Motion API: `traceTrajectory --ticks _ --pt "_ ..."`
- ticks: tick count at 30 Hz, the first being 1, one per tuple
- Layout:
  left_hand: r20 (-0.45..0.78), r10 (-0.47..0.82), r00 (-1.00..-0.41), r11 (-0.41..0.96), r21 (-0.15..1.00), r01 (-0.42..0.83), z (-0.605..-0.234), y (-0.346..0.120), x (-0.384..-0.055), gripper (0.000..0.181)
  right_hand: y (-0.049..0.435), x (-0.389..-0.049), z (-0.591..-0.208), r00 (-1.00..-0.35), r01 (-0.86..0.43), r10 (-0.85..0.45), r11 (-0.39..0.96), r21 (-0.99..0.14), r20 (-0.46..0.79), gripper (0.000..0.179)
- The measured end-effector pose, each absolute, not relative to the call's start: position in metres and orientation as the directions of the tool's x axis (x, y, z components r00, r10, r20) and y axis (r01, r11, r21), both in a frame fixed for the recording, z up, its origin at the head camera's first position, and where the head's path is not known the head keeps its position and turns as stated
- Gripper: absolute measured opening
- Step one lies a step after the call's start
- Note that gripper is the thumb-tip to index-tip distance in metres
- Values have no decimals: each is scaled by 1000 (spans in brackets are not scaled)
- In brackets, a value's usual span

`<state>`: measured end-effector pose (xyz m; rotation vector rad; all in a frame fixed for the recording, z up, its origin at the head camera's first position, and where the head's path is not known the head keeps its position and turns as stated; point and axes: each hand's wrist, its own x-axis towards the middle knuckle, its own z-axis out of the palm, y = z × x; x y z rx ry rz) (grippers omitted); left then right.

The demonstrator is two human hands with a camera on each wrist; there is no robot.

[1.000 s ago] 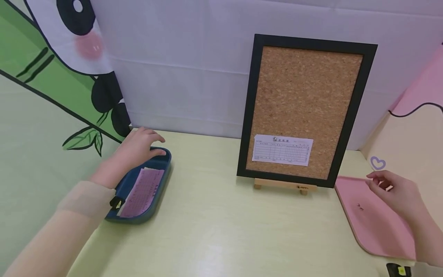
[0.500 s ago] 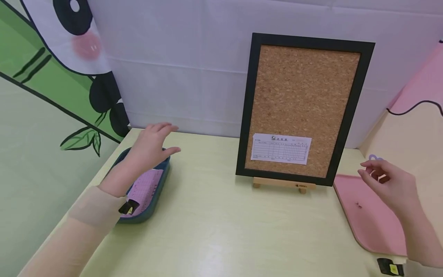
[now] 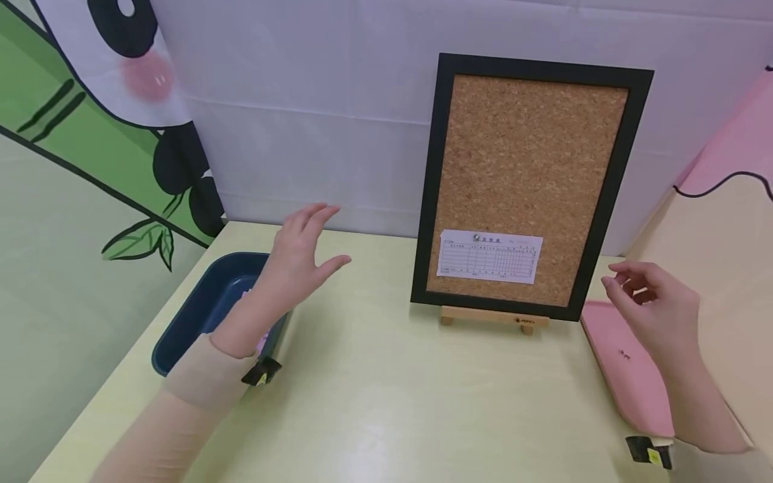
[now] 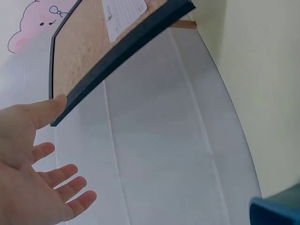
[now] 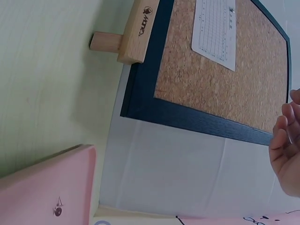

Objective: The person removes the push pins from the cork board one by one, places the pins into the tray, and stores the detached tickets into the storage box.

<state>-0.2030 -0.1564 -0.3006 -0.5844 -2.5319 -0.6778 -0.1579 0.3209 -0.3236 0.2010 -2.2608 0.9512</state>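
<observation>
A white printed form (image 3: 489, 256) hangs low on a cork board (image 3: 537, 154) with a black frame, under a silver pin (image 3: 476, 237) at its top edge. My left hand (image 3: 292, 268) is in the air left of the board, fingers spread and thumb out, holding nothing. Behind the left forearm lies a blue tray (image 3: 205, 295); only a sliver of its pink slip (image 3: 263, 341) shows. My right hand (image 3: 655, 308) hovers over the pink tray (image 3: 640, 386), just right of the frame. Its fingers are loosely bent, with nothing visible between them.
A small wooden easel (image 3: 495, 316) props the board on the pale table (image 3: 410, 402). White cloth (image 3: 314, 121) hangs behind it. Small dark specks (image 3: 625, 354), too small to identify, show on the pink tray. A printed cartoon cloth (image 3: 121, 194) covers the left side.
My left hand has moved right, away from over the blue tray, its forearm now covering most of the pink slip. My right hand has drifted left toward the frame. The board stands as before.
</observation>
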Motion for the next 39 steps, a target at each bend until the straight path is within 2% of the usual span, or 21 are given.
traceTrajectory --ticks 8,17,25,31,39 --pt "563 257 -786 736 413 537 -310 -134 -204 77 298 -168 -328 -735 -440 99 684 -582 671 27" --pt "613 256 -748 659 456 599 -327 -111 -206 78 273 -175 -331 -741 -436 103 677 -592 664 27" --pt "563 261 -784 611 533 586 -344 -88 -211 79 254 -186 -339 -685 -526 66 645 -555 726 26" --pt "557 286 -780 567 558 606 -356 -75 -217 79 241 -195 -347 -686 -552 48 617 -562 726 25" --pt "492 302 -817 541 617 572 -371 -58 -229 79 229 -212 -360 -681 -569 23 613 -549 732 25"
